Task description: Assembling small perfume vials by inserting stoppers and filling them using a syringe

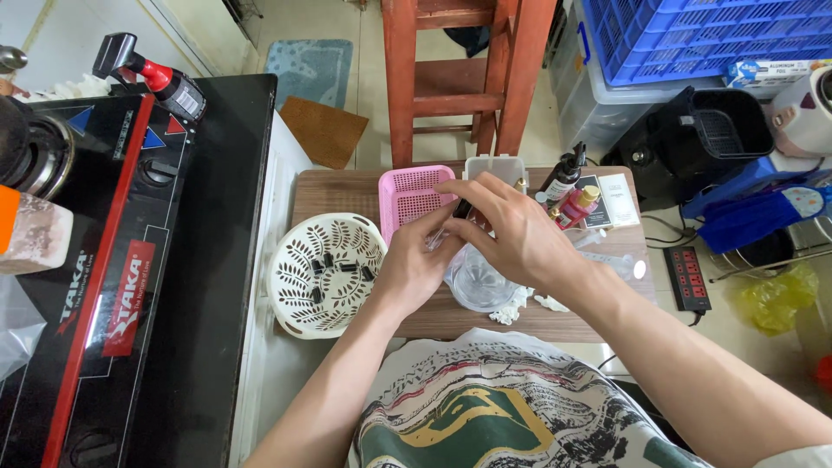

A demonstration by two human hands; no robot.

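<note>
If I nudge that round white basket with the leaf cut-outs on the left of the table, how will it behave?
The white basket looks like thin perforated plastic, so probably light and apt to slide easily on the wooden table. Its wide, shallow bowl shape suggests it is unlikely to tip. The small black pieces lying loose inside would likely shift or rattle if it is pushed quickly.

Far right of the wooden surface [347,186]: flat white rectangular card package [619,199], lying just beside a darker flat package with a pale label [596,208]. Small red bottle with a yellow cap [574,206] lies tilted against them, next to a dark pump bottle with a white label [562,180]. Top right: long blue-and-white carton [767,71] on a grey bin under the blue crate. Left: black stove top carries a red rectangular label strip [128,299] and blue and red triangle markings [154,137].
</note>
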